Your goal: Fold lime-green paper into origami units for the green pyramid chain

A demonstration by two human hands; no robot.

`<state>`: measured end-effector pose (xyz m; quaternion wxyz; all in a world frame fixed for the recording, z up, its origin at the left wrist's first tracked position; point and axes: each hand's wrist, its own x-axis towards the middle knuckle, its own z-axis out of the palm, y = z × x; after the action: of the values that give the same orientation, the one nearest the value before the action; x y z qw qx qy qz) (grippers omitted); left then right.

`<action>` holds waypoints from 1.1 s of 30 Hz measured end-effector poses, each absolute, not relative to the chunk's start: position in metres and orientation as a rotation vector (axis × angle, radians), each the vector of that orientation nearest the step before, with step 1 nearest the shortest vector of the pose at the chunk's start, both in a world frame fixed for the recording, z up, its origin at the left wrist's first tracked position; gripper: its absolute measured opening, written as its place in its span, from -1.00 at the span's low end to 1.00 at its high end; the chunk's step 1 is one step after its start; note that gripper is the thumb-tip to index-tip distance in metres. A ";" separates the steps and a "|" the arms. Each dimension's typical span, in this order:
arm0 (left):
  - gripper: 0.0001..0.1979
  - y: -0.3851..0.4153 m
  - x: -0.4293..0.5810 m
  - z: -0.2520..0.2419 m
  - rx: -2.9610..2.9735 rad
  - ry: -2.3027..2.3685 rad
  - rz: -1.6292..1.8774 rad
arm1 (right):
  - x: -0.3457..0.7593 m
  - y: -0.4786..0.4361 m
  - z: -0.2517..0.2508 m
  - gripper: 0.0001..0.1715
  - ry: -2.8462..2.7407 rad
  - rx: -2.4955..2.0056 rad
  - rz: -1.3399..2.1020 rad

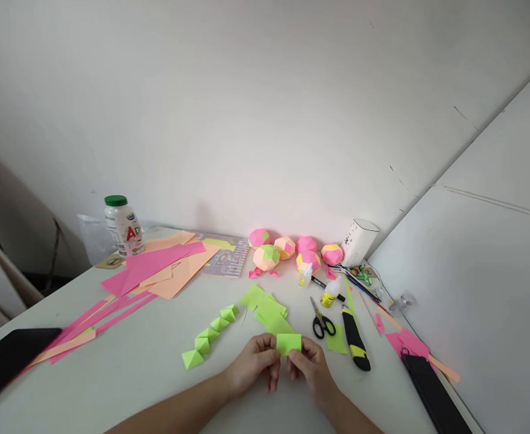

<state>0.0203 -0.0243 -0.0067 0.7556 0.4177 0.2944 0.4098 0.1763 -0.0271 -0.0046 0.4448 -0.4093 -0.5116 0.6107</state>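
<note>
Between my two hands is a small green paper rectangle (289,343), held up by its left and right edges. My left hand (256,363) pinches the left edge, while the thumb of my right hand (310,369) presses on the right side. Just beyond lie loose green paper pieces (269,310), partly overlapping. To the left, several folded green paper units (210,334) form a slanting row. Black-handled scissors (322,319) rest right of my hands, beside another green paper piece (336,340).
A black and yellow utility knife (354,337) and glue bottles (329,293) lie to the right. Several paper balls (266,257) sit along the wall. Pink and orange sheets (156,265), a white bottle (124,229) and a black tablet-like object (14,355) are on the left; a black phone (432,392) is right.
</note>
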 end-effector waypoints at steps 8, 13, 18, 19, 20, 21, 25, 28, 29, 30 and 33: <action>-0.80 -0.022 0.019 -0.006 0.775 0.599 0.927 | 0.179 -0.024 -0.005 -0.77 -1.232 -0.970 1.527; -0.72 -0.021 0.019 -0.004 0.794 0.574 0.930 | 0.179 -0.024 -0.006 -0.74 -1.244 -0.983 1.521; -0.75 -0.021 0.019 -0.006 0.822 0.603 0.924 | 0.178 -0.023 -0.006 -0.71 -1.253 -0.990 1.500; -0.75 -0.021 0.019 -0.006 0.817 0.604 0.921 | 0.178 -0.023 -0.006 -0.70 -1.256 -0.988 1.498; -0.75 -0.021 0.019 -0.006 0.811 0.602 0.918 | 0.178 -0.023 -0.006 -0.70 -1.260 -0.986 1.497; -0.75 -0.021 0.019 -0.006 0.805 0.598 0.914 | 0.178 -0.023 -0.006 -0.70 -1.264 -0.987 1.497; -0.73 -0.019 0.019 -0.004 0.761 0.568 0.910 | 0.178 -0.023 -0.006 -0.68 -1.275 -1.017 1.495; -0.69 -0.018 0.018 -0.004 0.732 0.543 0.921 | 0.179 -0.023 -0.007 -0.66 -1.298 -1.039 1.486; -0.68 -0.018 0.018 -0.003 0.729 0.539 0.922 | 0.179 -0.024 -0.008 -0.65 -1.311 -1.045 1.481; -0.67 -0.018 0.018 -0.003 0.728 0.538 0.920 | 0.179 -0.024 -0.008 -0.65 -1.329 -1.048 1.475; -0.64 -0.017 0.018 -0.003 0.726 0.541 0.902 | 0.178 -0.024 -0.008 -0.66 -1.397 -1.055 1.443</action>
<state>0.0175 -0.0174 -0.0028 0.8028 0.3388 0.2524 0.4208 0.1778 -0.0241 -0.0083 0.4227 -0.4214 -0.5580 0.5765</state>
